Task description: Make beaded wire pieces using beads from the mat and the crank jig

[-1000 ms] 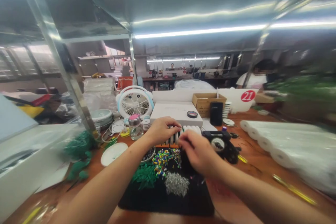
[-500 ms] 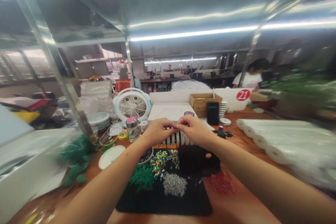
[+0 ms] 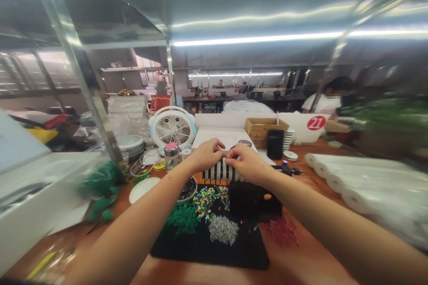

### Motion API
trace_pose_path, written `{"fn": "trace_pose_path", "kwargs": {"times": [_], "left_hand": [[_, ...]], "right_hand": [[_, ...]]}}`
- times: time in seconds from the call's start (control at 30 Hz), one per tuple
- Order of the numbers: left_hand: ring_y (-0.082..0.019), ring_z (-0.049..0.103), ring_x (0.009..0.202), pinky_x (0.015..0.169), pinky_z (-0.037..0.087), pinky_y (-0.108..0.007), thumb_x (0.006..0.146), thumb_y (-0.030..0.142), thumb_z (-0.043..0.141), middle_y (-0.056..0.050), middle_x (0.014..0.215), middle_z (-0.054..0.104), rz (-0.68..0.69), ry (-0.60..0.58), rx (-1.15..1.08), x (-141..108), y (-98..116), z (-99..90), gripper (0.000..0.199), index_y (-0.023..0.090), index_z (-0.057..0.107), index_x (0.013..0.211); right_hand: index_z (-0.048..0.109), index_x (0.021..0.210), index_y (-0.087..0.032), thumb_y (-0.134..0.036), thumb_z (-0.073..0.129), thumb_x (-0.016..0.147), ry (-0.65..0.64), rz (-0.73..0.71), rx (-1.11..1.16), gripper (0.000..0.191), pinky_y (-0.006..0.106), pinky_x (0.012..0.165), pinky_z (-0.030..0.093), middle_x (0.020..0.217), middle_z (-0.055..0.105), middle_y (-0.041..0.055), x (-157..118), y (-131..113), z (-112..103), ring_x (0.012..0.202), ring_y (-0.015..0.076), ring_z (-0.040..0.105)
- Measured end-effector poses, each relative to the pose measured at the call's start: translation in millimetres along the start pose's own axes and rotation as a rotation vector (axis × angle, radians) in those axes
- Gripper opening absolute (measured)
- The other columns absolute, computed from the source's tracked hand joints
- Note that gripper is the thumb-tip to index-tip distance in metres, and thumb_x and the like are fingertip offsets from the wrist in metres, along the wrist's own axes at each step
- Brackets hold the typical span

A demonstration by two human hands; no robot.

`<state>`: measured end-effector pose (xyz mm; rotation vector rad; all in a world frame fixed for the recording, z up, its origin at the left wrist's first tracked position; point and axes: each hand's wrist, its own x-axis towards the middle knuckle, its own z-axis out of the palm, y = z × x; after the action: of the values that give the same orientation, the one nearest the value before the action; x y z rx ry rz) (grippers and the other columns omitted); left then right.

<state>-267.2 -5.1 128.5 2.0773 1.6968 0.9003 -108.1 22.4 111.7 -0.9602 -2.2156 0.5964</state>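
Left hand (image 3: 207,156) and right hand (image 3: 247,162) nearly meet, fingers partly curled, thumbs near fingertips; can't tell if either pinches anything. Row of spools (image 3: 219,171) sits right under them, long axis left-right; right hand nearer, overlapping its right end, which is hidden. Toward the wearer: multicoloured beads (image 3: 204,200), clear pieces (image 3: 223,230) on black mat (image 3: 207,256). Fingertip contact too small to make out.

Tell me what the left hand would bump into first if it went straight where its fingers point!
Probably the right hand, right next to it, though depth is hard to judge here.
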Motion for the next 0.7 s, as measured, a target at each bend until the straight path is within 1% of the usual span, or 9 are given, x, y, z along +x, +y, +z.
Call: {"fn": "trace_pose_path", "kwargs": {"times": [0.13,0.3,0.5,0.7], "left_hand": [[-0.021,0.063,0.078,0.068,0.045,-0.032,0.074,0.019,0.048,-0.002,0.075,0.069,-0.029,-0.02,0.002,1.6,3.8,-2.1,0.021,0.018,0.057,0.093],[-0.022,0.061,0.085,0.073,0.044,-0.032,0.075,0.019,0.047,-0.003,0.078,0.069,-0.046,-0.008,0.005,-0.1,5.9,-2.5,0.021,0.018,0.058,0.093],[-0.022,0.061,0.081,0.069,0.044,-0.031,0.075,0.018,0.047,-0.002,0.077,0.068,-0.045,-0.016,0.002,0.8,4.9,-1.9,0.023,0.017,0.059,0.094],[-0.021,0.062,0.078,0.068,0.044,-0.03,0.074,0.018,0.047,-0.002,0.076,0.068,-0.051,-0.025,-0.01,0.1,6.0,-1.7,0.024,0.017,0.058,0.096]], "right_hand": [[0.059,0.068,-0.015,-0.016,0.054,0.074,0.045,-0.05,-0.001,0.007,0.026,0.068,0.038,0.078,0.054,0.0024,-0.6,2.4,4.9,0.077,0.0161,0.051],[0.058,0.068,-0.015,-0.013,0.054,0.076,0.086,-0.065,0.007,0.009,0.028,0.069,0.036,0.076,0.049,0.001,-5.9,-0.9,5.0,0.074,0.0148,0.049],[0.057,0.067,-0.015,-0.006,0.053,0.076,0.061,-0.112,-0.037,0.013,0.028,0.07,0.035,0.077,0.048,0.0006,-7.6,-4.5,3.1,0.076,0.0146,0.047],[0.057,0.067,-0.016,-0.008,0.056,0.077,0.014,-0.147,-0.15,0.012,0.029,0.069,0.035,0.079,0.047,0.0022,-7.0,-6.3,1.4,0.075,0.0154,0.047]]}}
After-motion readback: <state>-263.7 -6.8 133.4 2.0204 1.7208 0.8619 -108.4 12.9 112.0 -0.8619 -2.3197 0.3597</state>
